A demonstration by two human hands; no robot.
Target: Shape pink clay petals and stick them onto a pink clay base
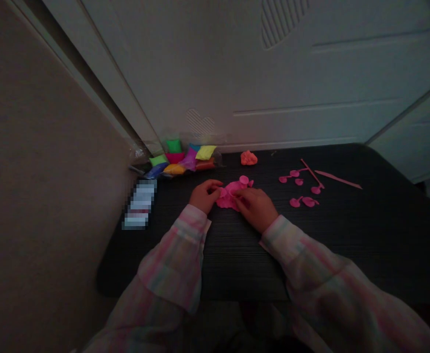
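Note:
A flattened pink modelling clay piece lies on the dark table in front of me, with small round clay petals on and around its upper edge. My left hand is at its left side, thumb and forefinger closed on the edge of the clay. From the right, my right hand bends over the piece, its fingertips pinched on a bit of the pink clay near the middle. The fingers partly hide what lies between the two hands.
Several small pink clay discs, a thin stick tool and a flat pink clay tool lie right. An orange clay lump sits behind. Bagged colored clay packets and a blurred-out rectangle are left. A white panel rises behind the table.

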